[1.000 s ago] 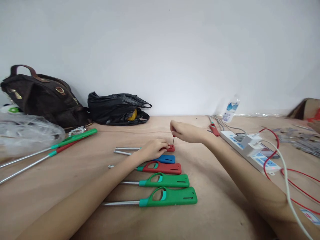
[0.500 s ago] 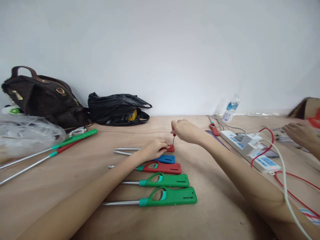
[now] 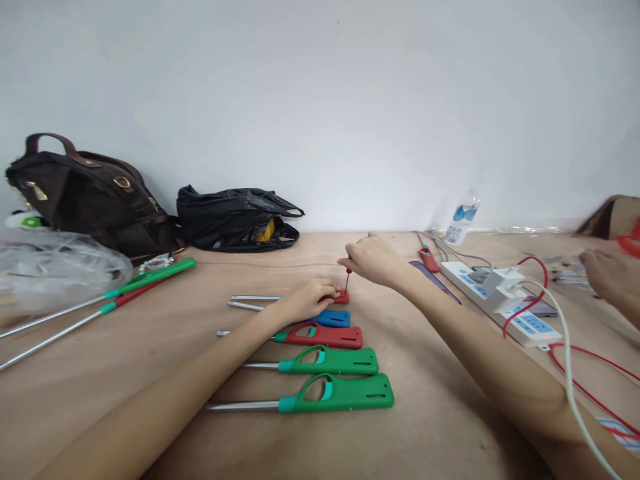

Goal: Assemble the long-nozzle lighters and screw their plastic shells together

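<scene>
Your right hand (image 3: 377, 260) grips screwdriver (image 3: 347, 281) near-upright, tip at red lighter (image 3: 343, 297), which lies on table (image 3: 425, 413) beyond blue lighter (image 3: 339, 319). Your left hand (image 3: 307, 298) curls over red lighter; pinching or pressing, can't tell.

Your left hand (image 3: 305, 299) hid the middle of the farthest red lighter (image 3: 343, 297) and part of the blue lighter (image 3: 339, 319), while your right hand (image 3: 376, 259) covered most of the handle of the screwdriver (image 3: 349, 271), whose tip was too small for you to tell how it met the plastic. At the edges you lost part of the clear plastic bag (image 3: 65, 267) on the left and another person's blurred arm (image 3: 620, 287) on the right.
</scene>
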Tool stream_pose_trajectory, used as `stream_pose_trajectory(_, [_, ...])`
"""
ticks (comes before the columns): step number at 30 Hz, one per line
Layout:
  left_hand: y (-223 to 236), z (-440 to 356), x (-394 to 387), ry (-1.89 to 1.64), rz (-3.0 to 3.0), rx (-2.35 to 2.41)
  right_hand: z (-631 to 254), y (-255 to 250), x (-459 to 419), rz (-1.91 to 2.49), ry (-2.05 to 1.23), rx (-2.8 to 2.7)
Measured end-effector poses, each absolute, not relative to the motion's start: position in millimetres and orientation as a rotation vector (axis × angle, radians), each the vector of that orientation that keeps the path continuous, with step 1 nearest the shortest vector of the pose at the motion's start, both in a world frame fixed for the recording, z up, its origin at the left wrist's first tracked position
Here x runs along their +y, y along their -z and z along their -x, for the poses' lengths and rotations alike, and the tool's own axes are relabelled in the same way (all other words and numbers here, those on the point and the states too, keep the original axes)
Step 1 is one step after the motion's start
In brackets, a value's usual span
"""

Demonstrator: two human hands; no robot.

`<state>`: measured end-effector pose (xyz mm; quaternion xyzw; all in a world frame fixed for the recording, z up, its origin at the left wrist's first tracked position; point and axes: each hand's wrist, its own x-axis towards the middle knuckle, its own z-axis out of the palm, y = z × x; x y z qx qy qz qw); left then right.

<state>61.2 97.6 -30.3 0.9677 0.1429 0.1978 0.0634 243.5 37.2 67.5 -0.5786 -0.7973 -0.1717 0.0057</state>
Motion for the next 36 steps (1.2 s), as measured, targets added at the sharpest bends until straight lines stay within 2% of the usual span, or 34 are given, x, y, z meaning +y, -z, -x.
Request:
stream_pose_trajectory(3, [30, -61, 97, -0.611, -2.928, 0.430, -240, -65, 37, 1.812, 0.526, -2.455])
stream_pose_trajectory(9, [28, -61, 95, -0.605, -2.926, 0.432, -251, -63, 39, 1.499, -0.006, -2.524])
stream_pose_trajectory(17, [27, -61, 94, -0.617, -2.909, 0.443, -252, -65, 45, 1.812, 0.381, -2.436])
stream_pose_trajectory(19, [27, -61, 95, -0.609, -2.905, 0.435, -255, -66, 43, 1.765, 0.335, -2.472])
stream_pose_trajectory(23, [26, -61, 95, -0.580, -2.913, 0.414, -266, -70, 39, 1.585, -0.021, -2.530])
stream_pose_trajectory(25, [27, -61, 96, -0.583, -2.919, 0.423, -269, -72, 39, 1.556, -0.100, -2.508])
stream_pose_trajectory(29, [28, -61, 96, -0.593, -2.927, 0.430, -263, -74, 41, 1.613, -0.048, -2.468])
stream_pose_trajectory(33, [27, -61, 95, -0.598, -2.939, 0.449, -254, -66, 43, 1.674, 0.209, -2.452])
stream_pose_trajectory(36, [27, -62, 94, -0.590, -2.929, 0.447, -254, -60, 45, 1.580, 0.164, -2.502])
